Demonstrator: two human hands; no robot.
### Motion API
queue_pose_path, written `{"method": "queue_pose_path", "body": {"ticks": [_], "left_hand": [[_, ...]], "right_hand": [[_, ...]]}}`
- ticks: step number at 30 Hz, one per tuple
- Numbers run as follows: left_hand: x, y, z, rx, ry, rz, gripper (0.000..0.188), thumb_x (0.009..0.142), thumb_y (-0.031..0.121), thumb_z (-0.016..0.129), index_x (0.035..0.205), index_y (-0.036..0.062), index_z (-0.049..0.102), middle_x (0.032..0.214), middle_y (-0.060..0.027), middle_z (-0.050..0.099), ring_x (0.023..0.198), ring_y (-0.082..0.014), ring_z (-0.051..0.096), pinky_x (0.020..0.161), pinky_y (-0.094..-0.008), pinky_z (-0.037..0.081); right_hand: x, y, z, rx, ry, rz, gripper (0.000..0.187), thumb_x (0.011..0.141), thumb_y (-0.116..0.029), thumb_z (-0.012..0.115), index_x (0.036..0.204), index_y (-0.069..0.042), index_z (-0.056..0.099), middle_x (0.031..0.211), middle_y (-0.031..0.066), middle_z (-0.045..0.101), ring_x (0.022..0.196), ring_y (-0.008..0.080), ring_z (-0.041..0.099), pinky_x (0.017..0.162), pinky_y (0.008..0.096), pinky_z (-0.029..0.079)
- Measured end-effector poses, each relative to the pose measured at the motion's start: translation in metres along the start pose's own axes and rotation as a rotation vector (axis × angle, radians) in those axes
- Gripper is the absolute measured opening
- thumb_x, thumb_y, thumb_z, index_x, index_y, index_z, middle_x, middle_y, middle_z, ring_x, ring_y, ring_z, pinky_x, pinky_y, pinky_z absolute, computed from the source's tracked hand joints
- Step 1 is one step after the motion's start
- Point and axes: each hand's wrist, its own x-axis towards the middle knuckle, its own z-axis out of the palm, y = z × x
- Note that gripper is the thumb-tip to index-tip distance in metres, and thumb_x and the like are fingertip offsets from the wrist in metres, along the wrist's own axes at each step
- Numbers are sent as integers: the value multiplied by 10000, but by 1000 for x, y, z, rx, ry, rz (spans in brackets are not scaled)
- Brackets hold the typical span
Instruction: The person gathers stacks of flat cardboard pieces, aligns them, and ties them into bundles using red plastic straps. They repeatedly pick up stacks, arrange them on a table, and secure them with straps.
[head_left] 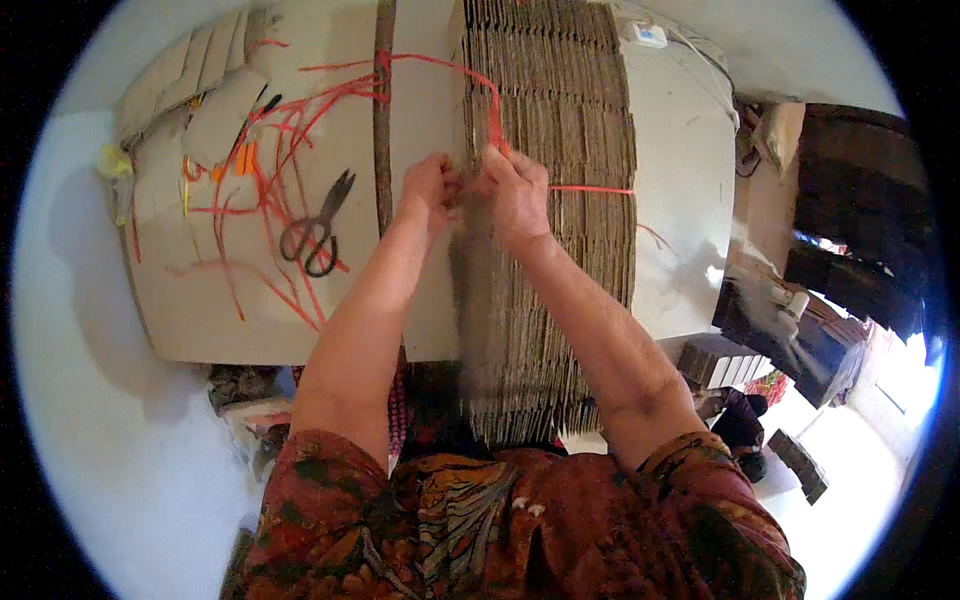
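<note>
A long bundle of corrugated cardboard pieces (pixel 570 110) stands on edge across the table, with its layered edges facing up. A red plastic strap (pixel 600 189) crosses it, and another length (pixel 494 110) runs from the far side into my right hand (pixel 519 198). That hand is closed on the strap, over the bundle's left edge. Close by on the left, my left hand (pixel 432 189) has its fingers curled together beside the bundle. Whatever lies in those fingers is hidden and slightly blurred.
Black-handled scissors (pixel 316 232) lie left of my forearm among loose red strap pieces (pixel 285 190). Orange-handled tools (pixel 243 160) and flat cardboard (pixel 185 60) are farther left. A dark bar (pixel 383 130) runs across the table (pixel 680 230). Another person (pixel 742 425) is at lower right.
</note>
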Motion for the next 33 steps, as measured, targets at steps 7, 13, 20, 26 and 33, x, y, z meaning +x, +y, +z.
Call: {"method": "queue_pose_path", "body": {"ticks": [7, 13, 20, 26, 33], "left_hand": [[-13, -6, -8, -209, -68, 332, 175, 873, 231, 442, 718, 151, 440, 606, 8, 474, 496, -122, 405, 506, -277, 356], [-6, -2, 4, -258, -240, 204, 187, 851, 211, 436, 682, 143, 397, 575, 6, 388, 483, -126, 345, 487, -262, 313], [24, 5, 13, -126, -83, 260, 214, 831, 190, 456, 639, 142, 374, 539, 14, 327, 449, -119, 303, 417, -279, 264], [20, 3, 25, -113, -9, 239, 207, 834, 166, 457, 644, 140, 379, 543, 13, 322, 446, -118, 313, 413, -281, 269], [18, -1, 7, 131, -61, 323, 231, 886, 218, 461, 682, 123, 407, 576, -6, 409, 501, -117, 400, 447, -272, 309]], "right_hand": [[9, 12, -4, 146, 62, -19, 307, 856, -178, 559, 587, -45, 501, 554, -5, 457, 511, 81, 422, 504, 243, 363], [10, 1, 5, 176, 76, 74, 289, 830, -177, 574, 582, -48, 501, 546, -3, 459, 477, 79, 392, 451, 241, 317], [5, 9, 3, 259, 182, 30, 286, 808, -180, 578, 566, -65, 476, 542, -12, 450, 461, 72, 367, 431, 234, 285], [-5, 8, -6, 186, 227, -11, 293, 822, -184, 567, 571, -74, 462, 540, -3, 439, 457, 80, 371, 427, 239, 290], [13, -11, -22, 343, 203, 114, 307, 856, -201, 528, 591, -52, 483, 546, 23, 452, 484, 112, 409, 473, 266, 344]]}}
